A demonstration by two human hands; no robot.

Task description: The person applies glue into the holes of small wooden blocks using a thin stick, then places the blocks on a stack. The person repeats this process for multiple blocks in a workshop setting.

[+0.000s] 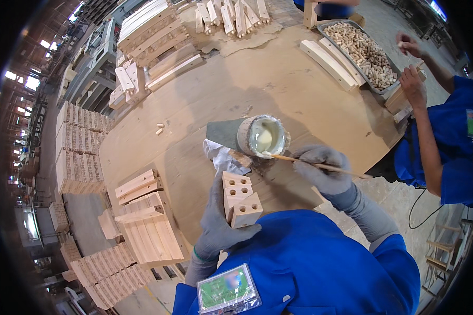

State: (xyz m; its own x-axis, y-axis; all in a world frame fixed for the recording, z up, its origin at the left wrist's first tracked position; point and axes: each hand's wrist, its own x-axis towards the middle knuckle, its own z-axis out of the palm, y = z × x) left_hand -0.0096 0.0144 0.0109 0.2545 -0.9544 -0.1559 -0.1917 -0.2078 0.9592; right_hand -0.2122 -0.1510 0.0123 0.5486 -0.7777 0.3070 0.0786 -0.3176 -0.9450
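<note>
My left hand, in a grey glove, is closed around a small bundle of wooden blocks whose upturned ends show several drilled holes. In my gloved right hand I grip a thin wooden stick like a brush handle. Its white-coated tip rests at the near rim of a round pot of pale, creamy liquid that looks like glue. The pot's outside is crusted. A crumpled white cloth lies between the pot and the blocks, beside a dark grey sheet.
Wooden pieces lie at the left table edge, with stacks at the far left. Two small dowels lie on the brown-covered table. A tray of dowels stands far right, beside a co-worker's hands and wooden bars.
</note>
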